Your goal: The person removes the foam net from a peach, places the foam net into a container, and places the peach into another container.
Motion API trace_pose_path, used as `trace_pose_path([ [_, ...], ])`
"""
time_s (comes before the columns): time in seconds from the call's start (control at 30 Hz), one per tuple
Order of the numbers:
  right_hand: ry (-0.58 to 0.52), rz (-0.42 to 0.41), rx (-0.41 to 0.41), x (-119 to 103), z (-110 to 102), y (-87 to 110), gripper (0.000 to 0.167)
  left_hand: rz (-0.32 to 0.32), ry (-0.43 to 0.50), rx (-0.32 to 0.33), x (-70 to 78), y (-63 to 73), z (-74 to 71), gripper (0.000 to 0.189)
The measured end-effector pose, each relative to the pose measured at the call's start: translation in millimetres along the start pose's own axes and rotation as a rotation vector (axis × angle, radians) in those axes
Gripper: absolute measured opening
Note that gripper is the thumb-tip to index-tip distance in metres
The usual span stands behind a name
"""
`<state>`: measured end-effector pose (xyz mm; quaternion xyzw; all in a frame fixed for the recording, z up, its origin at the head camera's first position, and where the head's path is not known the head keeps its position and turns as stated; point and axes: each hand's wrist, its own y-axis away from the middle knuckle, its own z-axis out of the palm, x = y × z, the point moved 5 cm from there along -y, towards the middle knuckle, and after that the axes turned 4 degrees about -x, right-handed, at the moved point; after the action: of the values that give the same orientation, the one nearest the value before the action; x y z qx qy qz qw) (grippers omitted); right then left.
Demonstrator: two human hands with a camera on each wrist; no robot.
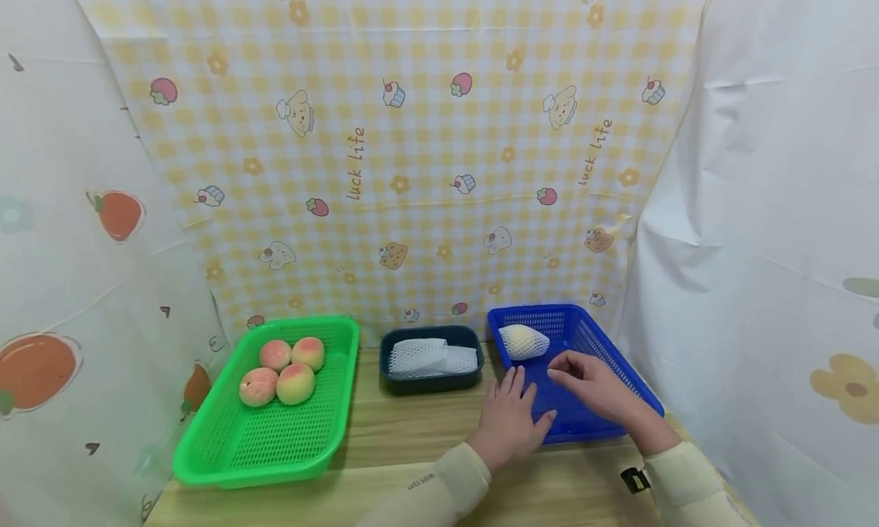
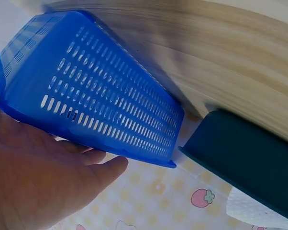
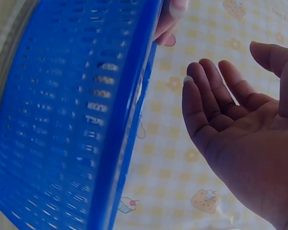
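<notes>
A blue basket [image 1: 584,420] stands at the right of the table. In its far left corner lies a rounded fruit in a white foam net [image 1: 523,342]. My left hand [image 1: 508,420] is at the basket's left rim with its fingers extended; the left wrist view shows that hand [image 2: 53,177] beside the rim, gripping nothing. Above the basket's interior hovers my right hand [image 1: 594,382], its fingers loosely bent. The right wrist view shows nothing in that hand [image 3: 244,129], and it is apart from the basket wall [image 3: 62,115].
A dark rectangular tub [image 1: 433,384] holding white foam nets [image 1: 419,358] stands left of the blue basket. Farther left is a green basket [image 1: 275,454] with several peaches [image 1: 295,384]. A patterned curtain [image 1: 426,146] rises behind. By the right sleeve is a small black object [image 1: 635,480].
</notes>
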<state>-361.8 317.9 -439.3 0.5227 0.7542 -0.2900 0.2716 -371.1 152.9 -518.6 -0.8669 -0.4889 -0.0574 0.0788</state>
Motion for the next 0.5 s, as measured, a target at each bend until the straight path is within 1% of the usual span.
trace_pose_path([
  [0.1,0.057,-0.017,-0.032,4,-3,-9.4,0.018,0.005,-0.006,0.011,0.1,-0.6,0.8,0.076],
  [0.2,0.112,-0.001,-0.067,8,-7,-23.0,0.017,0.012,-0.005,0.017,0.3,-1.5,0.6,0.076],
  [0.33,0.191,0.024,-0.1,14,-14,-47.4,0.017,0.022,-0.009,0.016,0.0,-2.3,1.6,0.078],
  [0.4,0.249,0.037,-0.106,16,-17,-61.6,0.019,0.025,-0.014,0.015,-0.3,-1.6,2.1,0.079],
  [0.5,0.346,0.051,-0.122,22,-20,-81.7,0.028,0.034,-0.021,0.014,-0.2,0.6,2.4,0.081],
])
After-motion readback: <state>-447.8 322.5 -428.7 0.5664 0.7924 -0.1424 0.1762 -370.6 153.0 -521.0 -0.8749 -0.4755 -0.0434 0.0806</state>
